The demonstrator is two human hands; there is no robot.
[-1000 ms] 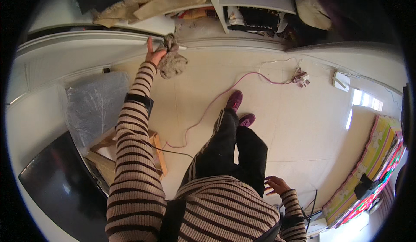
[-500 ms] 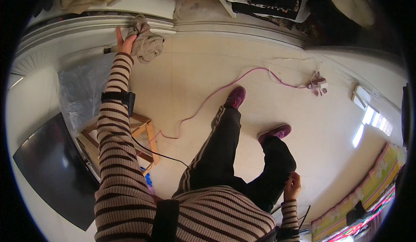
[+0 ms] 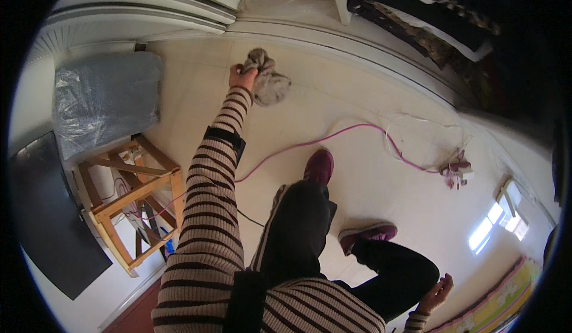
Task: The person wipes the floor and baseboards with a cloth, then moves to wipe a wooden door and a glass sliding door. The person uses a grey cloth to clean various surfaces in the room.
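A crumpled grey-beige cloth (image 3: 271,87) hangs from my left hand (image 3: 243,78), whose fingers are closed round its upper end. My left arm reaches forward over the pale floor, short of the wardrobe track. Down at the lower right, my right hand (image 3: 436,294) hangs beside my bent right knee. Its fingers are loosely bent and apart, with nothing seen in them.
A wooden frame stand (image 3: 140,197) stands at left, near a plastic-wrapped grey panel (image 3: 107,97) and a dark flat panel (image 3: 50,214). A pink cord (image 3: 325,137) crosses the floor to a power strip (image 3: 456,169). Clothes (image 3: 417,32) fill the wardrobe ahead.
My left hand has brought the cloth away from the wardrobe track, rightward and a little nearer. My right hand has shifted right and lower, and the view has turned.
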